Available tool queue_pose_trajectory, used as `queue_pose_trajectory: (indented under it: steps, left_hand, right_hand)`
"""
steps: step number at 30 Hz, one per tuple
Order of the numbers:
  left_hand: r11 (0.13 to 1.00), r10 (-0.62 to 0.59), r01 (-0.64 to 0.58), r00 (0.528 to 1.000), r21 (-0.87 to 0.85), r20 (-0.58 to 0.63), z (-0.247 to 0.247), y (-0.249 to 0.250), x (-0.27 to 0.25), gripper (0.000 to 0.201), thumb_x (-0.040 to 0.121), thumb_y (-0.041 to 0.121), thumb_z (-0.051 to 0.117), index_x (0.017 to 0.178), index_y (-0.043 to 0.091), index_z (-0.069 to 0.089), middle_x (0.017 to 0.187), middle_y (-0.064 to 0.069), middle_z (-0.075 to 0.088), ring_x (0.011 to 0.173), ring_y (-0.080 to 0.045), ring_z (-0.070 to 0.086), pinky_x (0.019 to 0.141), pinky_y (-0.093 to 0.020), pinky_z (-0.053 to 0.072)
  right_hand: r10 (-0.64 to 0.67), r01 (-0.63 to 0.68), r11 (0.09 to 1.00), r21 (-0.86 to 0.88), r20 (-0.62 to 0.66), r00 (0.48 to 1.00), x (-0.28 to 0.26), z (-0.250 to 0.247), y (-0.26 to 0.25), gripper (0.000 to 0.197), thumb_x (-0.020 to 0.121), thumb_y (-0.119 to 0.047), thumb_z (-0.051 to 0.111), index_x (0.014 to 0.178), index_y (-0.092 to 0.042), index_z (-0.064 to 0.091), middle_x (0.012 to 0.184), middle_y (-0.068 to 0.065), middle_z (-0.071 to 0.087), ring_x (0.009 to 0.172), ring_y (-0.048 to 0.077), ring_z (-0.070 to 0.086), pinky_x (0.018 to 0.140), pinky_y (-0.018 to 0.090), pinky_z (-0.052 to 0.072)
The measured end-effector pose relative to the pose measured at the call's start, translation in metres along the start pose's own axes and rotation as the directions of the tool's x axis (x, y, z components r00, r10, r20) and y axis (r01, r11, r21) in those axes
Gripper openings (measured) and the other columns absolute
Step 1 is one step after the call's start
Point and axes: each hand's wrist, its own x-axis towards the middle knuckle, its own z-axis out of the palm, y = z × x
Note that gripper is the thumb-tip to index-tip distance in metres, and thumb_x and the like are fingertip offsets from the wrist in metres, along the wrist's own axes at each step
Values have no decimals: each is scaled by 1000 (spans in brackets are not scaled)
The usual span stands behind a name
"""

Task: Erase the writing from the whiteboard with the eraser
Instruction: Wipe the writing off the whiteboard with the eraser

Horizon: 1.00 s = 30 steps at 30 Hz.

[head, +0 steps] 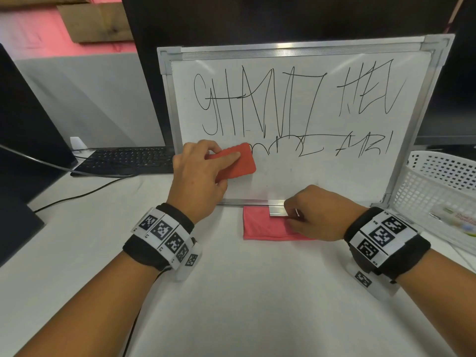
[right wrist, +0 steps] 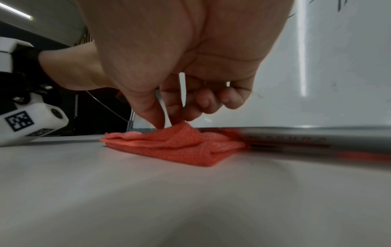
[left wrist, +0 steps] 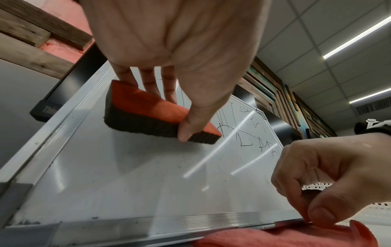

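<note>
White tabletop (head: pixel 257 292) carries an upright whiteboard (head: pixel 283 181) bearing black writing (head: pixel 257 104), against whose lower left the left hand (head: pixel 198 181) grips a red eraser (head: pixel 239 163) between thumb and fingers, while the right hand (head: pixel 319 215) pinches a pink cloth (head: pixel 262 225) lying at the board's bottom frame.

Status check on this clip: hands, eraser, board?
Left hand holds eraser on whiteboard. Right hand pinches red cloth. Most writing remains.

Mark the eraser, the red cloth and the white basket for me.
eraser (head: pixel 238 163): head view, on its red back.
red cloth (head: pixel 262 225): head view, on its flat middle.
white basket (head: pixel 438 181): head view, on its perforated wall.
</note>
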Motion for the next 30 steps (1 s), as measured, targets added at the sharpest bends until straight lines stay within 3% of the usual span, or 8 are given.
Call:
queue_pose_trajectory:
  steps: [4,10,17,22,27,30]
  left_hand:
    - [998,-24,26,999,49,-45,-1,4,1,56,73,13,80,126,32,70,122,-5,56,115,-33,48,93,-51,35]
    - [996,-68,66,997,57,36,-3,0,0,55,68,19,82,119,36,72,117,2,55,111,-28,46,91,-43,28]
    - [995,-97,98,994,29,-47,-4,0,0,54,70,17,79,122,33,72,118,-1,54,114,-31,46,94,-48,31]
    - [995,-91,90,996,49,23,-6,1,1,54,70,19,81,121,35,71,118,1,54,114,-30,45,93,-45,29]
    - [992,-125,127,990,19,-58,-8,0,2,56,69,16,78,121,34,70,118,0,54,114,-31,46,94,-49,32]
    - [994,-102,102,995,31,-8,-7,4,2,55,70,17,80,122,34,70,118,0,53,114,-30,45,93,-47,30]
  right_hand:
    - [1,-1,1000,0,1,1000,0,-1,-1,22,86,-35,57,71,-18,56,64,-3,56,59,14,52,56,39,52]
    - [-6,6,1000,-1,-8,1000,0,0,0,23,85,-34,57,69,-19,55,62,-4,55,56,11,49,54,37,51]
    - [-1,1,1000,-1,0,1000,0,1,0,22,86,-34,57,70,-19,56,63,-3,56,58,15,52,55,39,52]
    - [3,-3,1000,4,1,1000,0,0,-1,22,86,-34,57,70,-18,56,63,-2,57,58,16,52,55,38,51]
    - [3,-3,1000,7,3,1000,0,0,0,23,85,-35,56,70,-19,55,63,-4,57,59,17,54,56,38,52]
    - [3,-3,1000,7,9,1000,1,1,0,22,86,-35,56,70,-20,55,65,-4,57,59,15,52,57,39,52]
